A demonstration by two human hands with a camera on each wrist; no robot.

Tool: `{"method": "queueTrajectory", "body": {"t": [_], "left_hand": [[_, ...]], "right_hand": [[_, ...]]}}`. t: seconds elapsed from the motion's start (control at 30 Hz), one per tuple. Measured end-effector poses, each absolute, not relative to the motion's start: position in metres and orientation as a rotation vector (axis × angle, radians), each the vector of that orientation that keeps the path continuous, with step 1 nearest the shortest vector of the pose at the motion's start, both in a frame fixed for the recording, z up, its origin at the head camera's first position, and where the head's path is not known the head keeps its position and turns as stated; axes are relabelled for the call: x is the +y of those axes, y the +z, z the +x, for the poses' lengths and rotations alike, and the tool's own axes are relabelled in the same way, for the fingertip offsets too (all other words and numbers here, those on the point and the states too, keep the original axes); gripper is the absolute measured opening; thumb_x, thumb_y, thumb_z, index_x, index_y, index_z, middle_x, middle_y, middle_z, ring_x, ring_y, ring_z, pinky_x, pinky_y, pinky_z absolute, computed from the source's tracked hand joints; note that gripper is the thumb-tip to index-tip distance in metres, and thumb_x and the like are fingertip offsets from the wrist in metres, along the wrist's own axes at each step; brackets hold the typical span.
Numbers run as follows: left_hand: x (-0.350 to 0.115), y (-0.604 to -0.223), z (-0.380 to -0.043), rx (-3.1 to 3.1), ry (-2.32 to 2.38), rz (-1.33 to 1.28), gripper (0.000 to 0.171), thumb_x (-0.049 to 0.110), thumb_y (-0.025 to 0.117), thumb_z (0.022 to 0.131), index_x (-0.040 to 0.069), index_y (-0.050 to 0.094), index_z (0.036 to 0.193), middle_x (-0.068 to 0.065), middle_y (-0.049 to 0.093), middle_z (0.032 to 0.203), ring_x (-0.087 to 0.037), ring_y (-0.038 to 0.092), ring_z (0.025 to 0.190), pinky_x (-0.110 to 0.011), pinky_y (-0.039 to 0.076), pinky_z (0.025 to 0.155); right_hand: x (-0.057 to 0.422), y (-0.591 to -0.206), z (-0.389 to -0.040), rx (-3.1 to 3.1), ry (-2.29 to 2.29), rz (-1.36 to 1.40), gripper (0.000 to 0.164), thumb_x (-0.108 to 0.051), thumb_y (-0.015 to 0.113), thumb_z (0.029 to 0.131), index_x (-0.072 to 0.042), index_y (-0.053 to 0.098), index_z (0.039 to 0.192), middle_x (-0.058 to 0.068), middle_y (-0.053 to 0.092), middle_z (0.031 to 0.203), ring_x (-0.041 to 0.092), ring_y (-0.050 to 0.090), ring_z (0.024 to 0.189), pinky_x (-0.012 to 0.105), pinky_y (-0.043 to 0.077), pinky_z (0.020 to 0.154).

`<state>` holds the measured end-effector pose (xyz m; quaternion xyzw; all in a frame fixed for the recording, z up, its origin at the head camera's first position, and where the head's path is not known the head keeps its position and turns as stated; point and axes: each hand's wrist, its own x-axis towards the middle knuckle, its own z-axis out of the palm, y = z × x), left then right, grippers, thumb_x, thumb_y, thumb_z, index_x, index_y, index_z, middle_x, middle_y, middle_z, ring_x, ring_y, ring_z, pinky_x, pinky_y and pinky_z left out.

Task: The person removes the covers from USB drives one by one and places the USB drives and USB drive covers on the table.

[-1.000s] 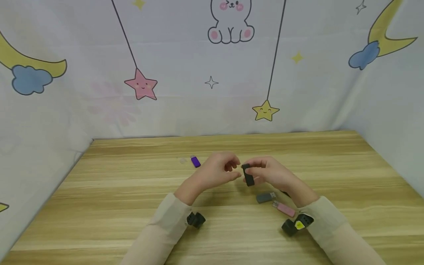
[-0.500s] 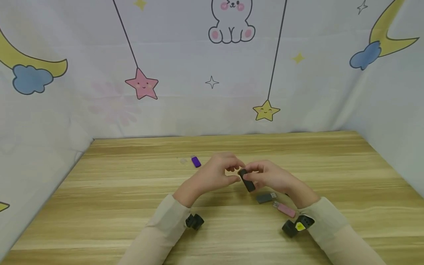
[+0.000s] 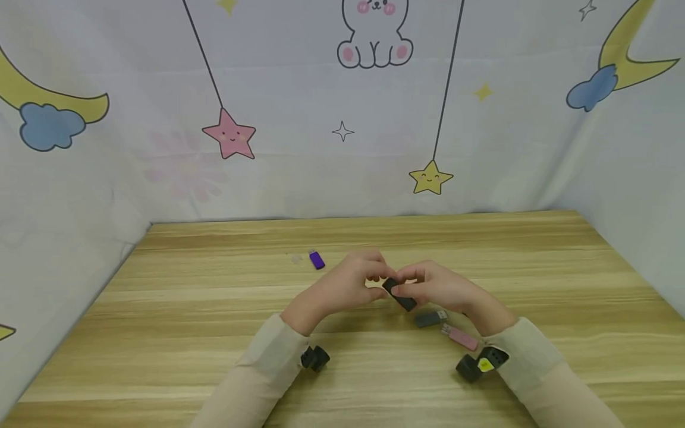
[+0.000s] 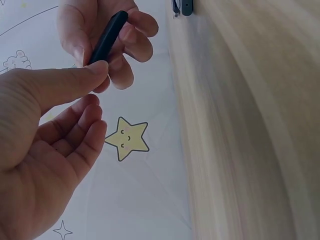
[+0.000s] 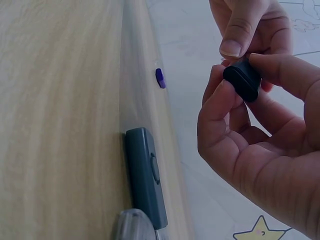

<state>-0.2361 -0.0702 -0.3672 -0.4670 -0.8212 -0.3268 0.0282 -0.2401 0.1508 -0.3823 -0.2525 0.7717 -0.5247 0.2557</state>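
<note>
Slanting between both hands (image 3: 350, 284) (image 3: 444, 288): black stick (image 3: 407, 304), right pinching.

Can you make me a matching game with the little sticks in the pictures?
Things:
1. purple stick
2. grey stick
3. pink stick
4. black stick

Where or how (head view):
A. on the table, metal end pointing left
B. held in the right hand
C. on the table, metal end pointing right
D. on the table, nearest the back wall

Right pairs: 1-D, 2-C, 3-A, 4-B
</note>
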Motion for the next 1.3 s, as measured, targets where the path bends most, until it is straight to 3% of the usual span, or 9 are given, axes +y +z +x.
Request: {"method": "queueTrajectory", "body": {"t": [0.2, 0.67, 0.87, 1.0, 1.17, 1.3], "left_hand": [[-0.0698, -0.3684, -0.2369, -2.555, -0.976, -1.434, 0.025, 0.0, 0.073, 0.083, 0.003, 0.072, 0.108, -0.006, 0.063, 0.093, -0.024, 0.061, 0.087, -0.029, 0.053, 0.078], [-0.0684, -0.373, -0.2396, -2.527, -1.012, -1.425, 0.018, 0.0, 0.074, 0.082, 0.001, 0.072, 0.1, -0.008, 0.066, 0.093, -0.023, 0.063, 0.083, -0.034, 0.054, 0.073], [-0.0696, -0.3733, -0.2411, -2.542, -0.993, -1.399, 0.017, 0.002, 0.074, 0.082, 0.002, 0.073, 0.099, -0.006, 0.069, 0.094, -0.017, 0.064, 0.085, -0.025, 0.053, 0.077], [-0.0701, -0.3725, -0.2412, -2.553, -0.981, -1.389, 0.017, 0.003, 0.075, 0.082, 0.002, 0.072, 0.099, -0.005, 0.07, 0.094, -0.016, 0.064, 0.085, -0.021, 0.051, 0.078], [-0.0708, -0.371, -0.2401, -2.601, -1.046, -1.355, 0.02, 0.005, 0.075, 0.082, 0.003, 0.073, 0.102, -0.005, 0.069, 0.094, -0.015, 0.063, 0.085, -0.03, 0.053, 0.078], [-0.0719, -0.3708, -0.2404, -2.596, -1.065, -1.357, 0.019, 0.006, 0.075, 0.083, 0.003, 0.074, 0.102, -0.004, 0.069, 0.092, -0.012, 0.06, 0.08, -0.03, 0.053, 0.072]], "right_hand": [[0.1506, -0.382, -0.2406, 2.152, -1.389, -0.693, 0.027, -0.019, 0.059, 0.096, 0.001, 0.068, 0.111, 0.0, 0.062, 0.094, 0.014, 0.054, 0.083, 0.034, 0.05, 0.071], [0.1466, -0.3801, -0.2397, 2.235, -1.414, -0.608, 0.028, -0.019, 0.062, 0.094, 0.005, 0.067, 0.11, -0.001, 0.065, 0.088, 0.012, 0.054, 0.076, 0.03, 0.048, 0.066], [0.146, -0.3817, -0.2405, 2.255, -1.411, -0.607, 0.025, -0.018, 0.062, 0.095, 0.004, 0.069, 0.105, -0.002, 0.063, 0.079, 0.012, 0.053, 0.071, 0.03, 0.049, 0.066], [0.1452, -0.3842, -0.2411, 2.266, -1.416, -0.627, 0.025, -0.021, 0.062, 0.095, 0.002, 0.07, 0.103, 0.001, 0.063, 0.078, 0.012, 0.054, 0.07, 0.032, 0.049, 0.068], [0.1447, -0.3866, -0.2416, 2.282, -1.424, -0.636, 0.026, -0.024, 0.063, 0.095, -0.001, 0.071, 0.103, 0.012, 0.065, 0.082, 0.015, 0.055, 0.069, 0.033, 0.049, 0.069], [0.1438, -0.3873, -0.2408, 2.291, -1.429, -0.662, 0.026, -0.022, 0.062, 0.095, 0.001, 0.07, 0.104, 0.013, 0.066, 0.085, 0.014, 0.055, 0.069, 0.032, 0.048, 0.066]]}}
